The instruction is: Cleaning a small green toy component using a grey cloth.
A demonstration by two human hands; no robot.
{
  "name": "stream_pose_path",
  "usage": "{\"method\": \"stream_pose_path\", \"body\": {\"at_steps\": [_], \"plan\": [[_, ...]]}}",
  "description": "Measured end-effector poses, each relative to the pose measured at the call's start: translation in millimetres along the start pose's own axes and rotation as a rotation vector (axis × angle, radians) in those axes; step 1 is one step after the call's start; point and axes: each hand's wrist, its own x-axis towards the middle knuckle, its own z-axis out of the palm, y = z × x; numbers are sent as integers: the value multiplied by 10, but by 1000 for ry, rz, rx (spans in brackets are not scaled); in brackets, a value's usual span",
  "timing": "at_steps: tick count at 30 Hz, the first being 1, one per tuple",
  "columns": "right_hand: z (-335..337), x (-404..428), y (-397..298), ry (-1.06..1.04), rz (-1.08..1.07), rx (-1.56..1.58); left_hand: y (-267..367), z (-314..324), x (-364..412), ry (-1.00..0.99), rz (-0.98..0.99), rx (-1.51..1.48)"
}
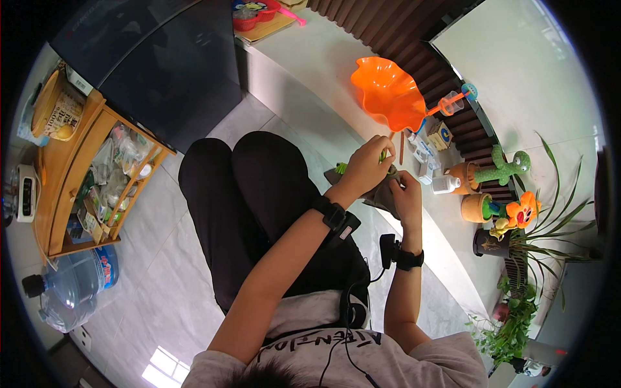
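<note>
My left hand [365, 167] pinches a small green piece [383, 155] above a crumpled grey-brown fabric item [381, 196]. My right hand [406, 196] grips the right side of that fabric with thumb and fingers. Both hands are close together, beyond my right knee and beside the edge of a pale ledge [320, 53]. A bright green fringed bit [341, 168] shows left of my left wrist; whether it joins the fabric I cannot tell. My fingers hide much of the fabric's upper part.
An orange wavy-rimmed bowl [388, 92] stands on the ledge. Farther along are a white bottle [445, 184], a cactus toy [502, 167], a flower toy [521, 209] and a potted plant [492, 242]. To my left are a wooden cabinet [73, 184] and a water jug [77, 286].
</note>
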Motion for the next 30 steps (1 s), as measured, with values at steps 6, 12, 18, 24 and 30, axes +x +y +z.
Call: {"method": "stream_pose_path", "body": {"at_steps": [6,12,18,24,30], "plan": [[25,5,170,106,100,-110,-197,67,-35,-65,-82,29],[41,-111,178,52,256,472,-194,14,-32,-419,-253,62],[-25,-141,183,-38,373,795,-209,25,-10,-442,-149,-37],[-45,-152,18,-126,229,673,-250,44,-15,-299,-111,12],[-49,-82,137,98,248,600,-195,69,-22,-216,-144,37]]}}
